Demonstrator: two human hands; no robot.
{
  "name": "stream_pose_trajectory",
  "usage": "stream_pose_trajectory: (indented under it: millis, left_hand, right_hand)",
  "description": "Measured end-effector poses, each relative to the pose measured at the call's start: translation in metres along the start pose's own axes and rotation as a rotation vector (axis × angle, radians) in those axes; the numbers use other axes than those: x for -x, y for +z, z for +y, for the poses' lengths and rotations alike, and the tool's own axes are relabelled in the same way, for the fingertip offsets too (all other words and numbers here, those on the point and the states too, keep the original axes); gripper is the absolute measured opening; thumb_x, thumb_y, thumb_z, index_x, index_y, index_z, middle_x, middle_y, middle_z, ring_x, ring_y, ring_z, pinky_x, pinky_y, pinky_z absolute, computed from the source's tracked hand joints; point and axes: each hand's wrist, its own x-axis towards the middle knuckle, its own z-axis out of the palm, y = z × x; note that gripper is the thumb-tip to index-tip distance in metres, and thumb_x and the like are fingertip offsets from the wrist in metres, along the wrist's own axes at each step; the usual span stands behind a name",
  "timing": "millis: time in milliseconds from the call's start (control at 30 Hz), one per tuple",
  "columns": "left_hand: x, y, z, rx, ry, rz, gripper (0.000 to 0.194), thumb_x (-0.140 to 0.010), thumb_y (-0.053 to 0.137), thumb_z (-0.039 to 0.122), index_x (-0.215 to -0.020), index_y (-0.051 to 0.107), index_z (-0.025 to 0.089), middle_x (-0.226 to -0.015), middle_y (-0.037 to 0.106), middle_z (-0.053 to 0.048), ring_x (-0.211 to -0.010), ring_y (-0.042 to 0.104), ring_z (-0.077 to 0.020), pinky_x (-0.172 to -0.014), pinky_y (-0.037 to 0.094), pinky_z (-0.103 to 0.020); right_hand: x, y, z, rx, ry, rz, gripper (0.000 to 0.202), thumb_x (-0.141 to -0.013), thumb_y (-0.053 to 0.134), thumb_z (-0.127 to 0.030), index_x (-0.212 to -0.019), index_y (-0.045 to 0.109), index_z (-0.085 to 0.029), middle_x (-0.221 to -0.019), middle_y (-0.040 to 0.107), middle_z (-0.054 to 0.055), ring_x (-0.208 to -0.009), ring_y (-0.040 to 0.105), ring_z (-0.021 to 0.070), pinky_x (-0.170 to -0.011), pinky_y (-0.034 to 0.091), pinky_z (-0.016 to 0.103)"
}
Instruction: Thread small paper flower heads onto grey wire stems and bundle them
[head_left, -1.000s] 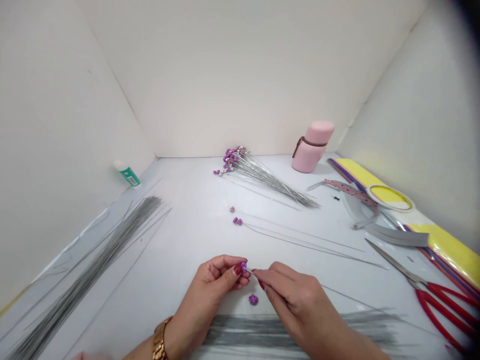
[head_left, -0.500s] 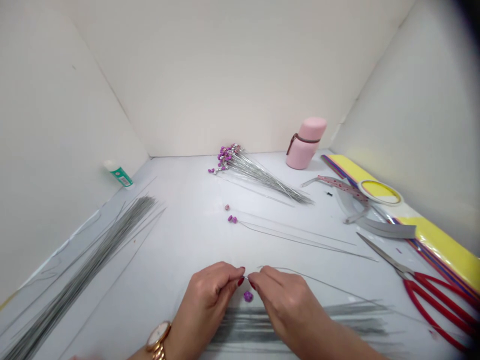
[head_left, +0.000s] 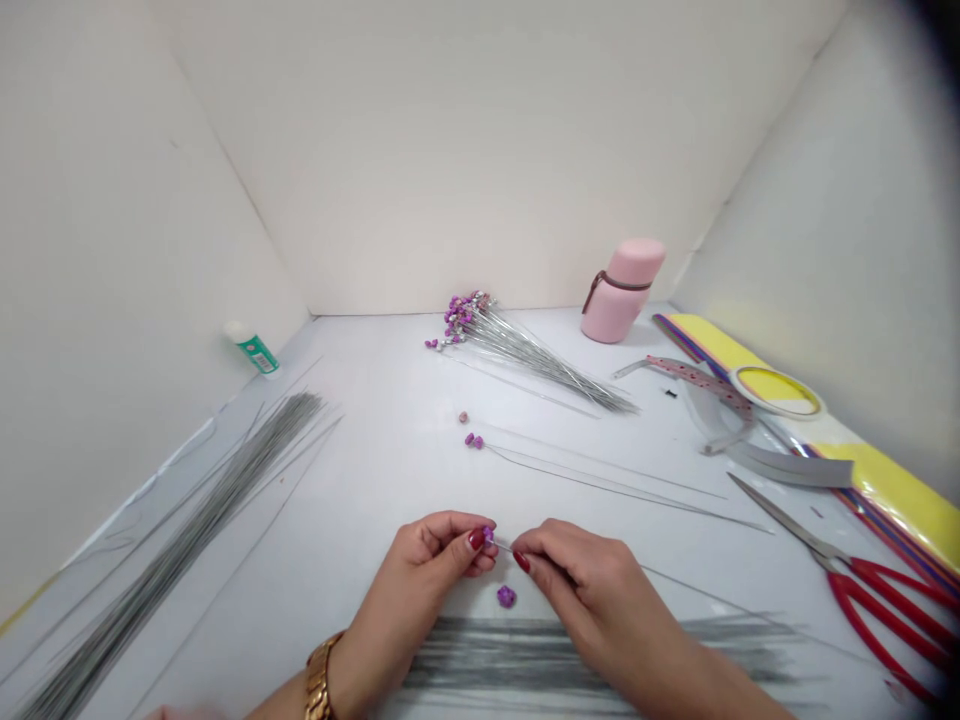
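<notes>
Between the thumb and fingers of my left hand [head_left: 427, 565], a small purple bead [head_left: 488, 536] is pinched. A thin wire [head_left: 503, 546] runs from it to the fingertips of my right hand [head_left: 592, 575], which are closed on the wire. The wire's long end seems to trail off to the right behind that hand. Just below my fingers lies a purple bead cluster [head_left: 506, 597] on the white table. Beneath my right wrist and near my left one, a layer of grey wires [head_left: 480, 655] lies crosswise, partly hidden by my arms.
Beaded wire stems [head_left: 480, 440] lie ahead, with a bundle of them [head_left: 540, 360] farther back. Grey wires [head_left: 202, 520] lie left, near a green-and-white tube [head_left: 256, 352]. At right are red-handled scissors [head_left: 832, 560], ribbon [head_left: 795, 468], a tape roll [head_left: 814, 405] and a pink flask [head_left: 621, 290].
My left hand has turned, and a purple bead now shows between its fingers. My right hand has moved slightly right, leaving a wider gap with wire across it. The whole view has shifted a little.
</notes>
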Motion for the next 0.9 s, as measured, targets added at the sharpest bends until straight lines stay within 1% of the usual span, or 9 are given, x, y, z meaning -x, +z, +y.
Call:
stream_pose_trajectory:
  millis: [133, 267, 433, 533, 600, 667, 700, 800, 900]
  left_hand:
    - [-0.001, 0.001, 0.001, 0.003, 0.002, 0.008, 0.018, -0.075, 0.06, 0.027, -0.083, 0.065, 0.012, -0.069, 0.066, -0.002, -0.068, 0.055, -0.0112, -0.068, 0.042, -0.021]
    - [-0.002, 0.001, 0.001, 0.042, 0.008, 0.068, 0.018, -0.075, 0.06, 0.028, -0.083, 0.065, 0.014, -0.069, 0.066, -0.001, -0.067, 0.055, -0.0106, -0.068, 0.042, -0.02]
    - [-0.003, 0.0, -0.002, 0.093, 0.014, 0.074, 0.019, -0.075, 0.059, 0.031, -0.085, 0.065, 0.016, -0.075, 0.067, -0.002, -0.071, 0.056, -0.0103, -0.071, 0.043, -0.02]
    - [-0.002, 0.0, -0.003, 0.089, -0.002, 0.081, 0.02, -0.075, 0.059, 0.031, -0.087, 0.065, 0.015, -0.075, 0.067, -0.003, -0.07, 0.057, -0.0101, -0.07, 0.043, -0.019]
    - [-0.002, 0.0, -0.003, 0.077, -0.02, 0.083, 0.021, -0.075, 0.059, 0.031, -0.087, 0.065, 0.015, -0.076, 0.067, -0.003, -0.071, 0.057, -0.0103, -0.07, 0.044, -0.019]
    - [-0.001, -0.001, -0.002, 0.056, -0.03, 0.082, 0.021, -0.075, 0.059, 0.032, -0.087, 0.065, 0.015, -0.076, 0.067, -0.003, -0.071, 0.057, -0.0105, -0.07, 0.044, -0.019]
    - [-0.001, -0.001, -0.001, 0.048, -0.034, 0.08, 0.021, -0.075, 0.059, 0.032, -0.087, 0.065, 0.015, -0.076, 0.067, -0.003, -0.071, 0.057, -0.0105, -0.07, 0.044, -0.019]
    - [-0.001, -0.001, -0.001, 0.043, -0.039, 0.069, 0.02, -0.075, 0.059, 0.031, -0.087, 0.065, 0.016, -0.076, 0.068, -0.003, -0.072, 0.057, -0.011, -0.071, 0.044, -0.019]
    - [-0.003, -0.002, -0.002, 0.038, -0.032, 0.068, 0.02, -0.075, 0.06, 0.031, -0.087, 0.065, 0.016, -0.076, 0.067, -0.003, -0.072, 0.057, -0.0113, -0.071, 0.044, -0.02]
  right_hand:
    - [0.0, -0.002, 0.0, -0.017, 0.007, -0.006, 0.019, -0.085, 0.04, -0.013, -0.082, 0.057, -0.02, -0.072, 0.059, -0.001, -0.065, 0.054, 0.0095, -0.061, 0.039, 0.02]
    - [0.002, -0.005, 0.003, 0.101, -0.055, -0.018, 0.022, -0.087, 0.036, -0.015, -0.086, 0.057, -0.02, -0.073, 0.055, 0.0, -0.066, 0.052, 0.0113, -0.061, 0.039, 0.022]
    - [0.001, -0.012, 0.01, 0.299, 0.03, -0.167, 0.017, -0.081, 0.045, -0.013, -0.078, 0.058, -0.023, -0.079, 0.053, 0.0, -0.064, 0.054, 0.012, -0.059, 0.039, 0.023]
    - [-0.002, -0.023, 0.016, 0.351, 0.057, -0.12, 0.016, -0.084, 0.044, -0.016, -0.082, 0.058, -0.025, -0.084, 0.054, -0.001, -0.067, 0.055, 0.0122, -0.061, 0.039, 0.024]
    - [-0.003, -0.033, 0.019, 0.441, 0.13, -0.066, 0.012, -0.084, 0.046, -0.019, -0.083, 0.056, -0.024, -0.085, 0.055, -0.001, -0.067, 0.055, 0.0137, -0.061, 0.04, 0.026]
    - [-0.004, -0.04, 0.022, 0.546, 0.2, -0.071, 0.005, -0.078, 0.055, -0.021, -0.084, 0.054, -0.021, -0.085, 0.056, 0.0, -0.067, 0.055, 0.016, -0.059, 0.04, 0.028]
    - [-0.005, -0.041, 0.023, 0.587, 0.217, -0.095, 0.009, -0.075, 0.058, -0.021, -0.083, 0.054, -0.021, -0.084, 0.056, 0.0, -0.068, 0.055, 0.0169, -0.059, 0.04, 0.028]
    - [-0.007, -0.034, 0.024, 0.657, 0.17, -0.164, 0.008, -0.076, 0.059, -0.019, -0.079, 0.052, -0.019, -0.082, 0.056, 0.001, -0.073, 0.056, 0.0179, -0.059, 0.041, 0.027]
    - [-0.01, -0.018, 0.028, 0.722, 0.017, -0.147, 0.007, -0.082, 0.05, -0.014, -0.077, 0.051, -0.019, -0.079, 0.054, 0.001, -0.072, 0.054, 0.0169, -0.057, 0.04, 0.026]
